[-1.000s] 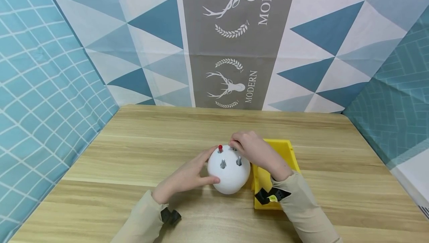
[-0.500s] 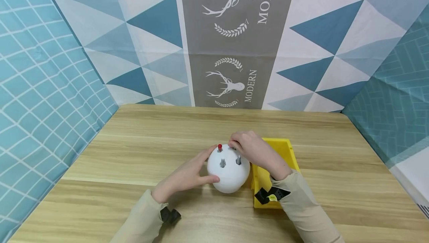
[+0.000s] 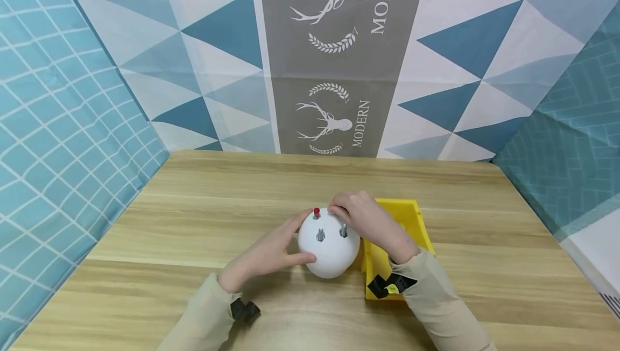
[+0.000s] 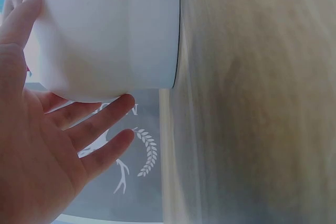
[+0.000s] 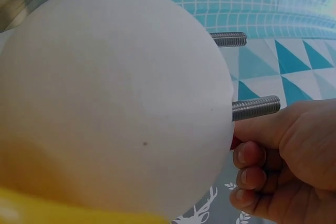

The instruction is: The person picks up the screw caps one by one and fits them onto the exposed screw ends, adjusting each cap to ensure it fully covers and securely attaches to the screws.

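Observation:
A white ball-shaped block (image 3: 328, 257) with a flat underside stands on the wooden table. Several threaded metal bolts stick out of its upper part, among them a front bolt (image 3: 321, 234) and a right bolt (image 3: 344, 231). One bolt at the far left bears a red cap (image 3: 316, 212). My left hand (image 3: 266, 251) holds the block's left side, thumb in front and fingers behind. My right hand (image 3: 365, 219) pinches at the far right bolt position; in the right wrist view a small red cap (image 5: 235, 142) shows between thumb and fingers, mostly hidden.
A yellow bin (image 3: 409, 216) stands right beside the white block, under my right forearm; its contents are mostly hidden. Patterned cloth walls (image 3: 334, 60) enclose the table (image 3: 218, 205) at the back and sides.
The right hand's fingers shift slightly at the far bolt. The left hand and white block keep their places; the whole view drifts a little.

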`<state>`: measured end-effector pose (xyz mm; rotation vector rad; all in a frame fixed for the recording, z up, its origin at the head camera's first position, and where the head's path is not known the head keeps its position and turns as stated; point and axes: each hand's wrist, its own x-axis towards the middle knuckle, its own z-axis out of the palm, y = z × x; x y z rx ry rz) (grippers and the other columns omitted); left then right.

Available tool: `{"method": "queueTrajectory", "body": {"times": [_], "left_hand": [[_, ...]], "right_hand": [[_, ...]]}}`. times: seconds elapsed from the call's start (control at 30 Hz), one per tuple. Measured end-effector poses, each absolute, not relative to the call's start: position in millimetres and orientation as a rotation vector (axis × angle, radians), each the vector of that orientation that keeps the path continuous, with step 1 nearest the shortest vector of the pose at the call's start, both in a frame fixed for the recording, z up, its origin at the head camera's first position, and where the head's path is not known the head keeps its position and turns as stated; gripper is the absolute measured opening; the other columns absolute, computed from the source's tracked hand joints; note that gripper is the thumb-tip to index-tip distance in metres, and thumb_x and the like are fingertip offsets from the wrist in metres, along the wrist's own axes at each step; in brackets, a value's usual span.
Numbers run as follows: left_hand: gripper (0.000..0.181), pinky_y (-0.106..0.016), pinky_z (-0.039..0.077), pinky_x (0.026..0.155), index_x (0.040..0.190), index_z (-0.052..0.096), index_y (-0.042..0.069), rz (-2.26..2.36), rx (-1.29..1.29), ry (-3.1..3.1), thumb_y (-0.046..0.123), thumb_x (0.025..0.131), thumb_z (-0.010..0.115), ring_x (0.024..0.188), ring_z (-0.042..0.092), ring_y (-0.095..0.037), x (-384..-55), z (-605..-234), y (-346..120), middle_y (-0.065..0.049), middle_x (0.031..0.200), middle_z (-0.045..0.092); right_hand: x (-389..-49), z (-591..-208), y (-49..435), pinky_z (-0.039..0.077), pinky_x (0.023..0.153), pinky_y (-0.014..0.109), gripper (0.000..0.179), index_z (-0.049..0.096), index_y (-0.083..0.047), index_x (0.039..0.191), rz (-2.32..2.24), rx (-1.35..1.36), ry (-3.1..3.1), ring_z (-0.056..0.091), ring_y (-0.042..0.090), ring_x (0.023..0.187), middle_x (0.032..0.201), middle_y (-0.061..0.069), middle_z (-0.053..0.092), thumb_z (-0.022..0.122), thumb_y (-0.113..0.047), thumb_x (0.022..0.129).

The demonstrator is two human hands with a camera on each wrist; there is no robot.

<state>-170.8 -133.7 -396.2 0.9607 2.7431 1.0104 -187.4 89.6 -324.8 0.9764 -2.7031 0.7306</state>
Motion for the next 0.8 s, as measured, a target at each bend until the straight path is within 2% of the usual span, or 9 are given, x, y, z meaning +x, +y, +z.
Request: {"method": "queueTrajectory", "body": {"times": [0.5,0.8], "left_hand": [[0.088,-0.038,0.043,0.094,0.144,0.012,0.037,1.014,0.954,2.743,0.063,0.075,0.058,0.115,0.048,-0.010,-171.2,-394.8,-133.3,0.007,0.144,0.031],[0.087,-0.039,0.044,0.093,0.144,0.012,0.036,1.005,0.976,2.747,0.063,0.075,0.058,0.115,0.049,-0.012,-170.7,-395.5,-133.4,0.005,0.144,0.032]], "right_hand": [[-192.6,-326.4,94.0,0.053,0.075,0.025,0.017,0.070,-0.010,0.097,0.717,1.096,-2.707,0.063,0.014,0.085,0.093,0.002,0.069,0.061,-0.019,0.087],[-195.3,-332.9,96.8,0.052,0.076,0.025,0.021,0.070,-0.013,0.101,0.966,1.028,-2.780,0.062,0.013,0.088,0.098,0.001,0.068,0.059,-0.025,0.088]]}}
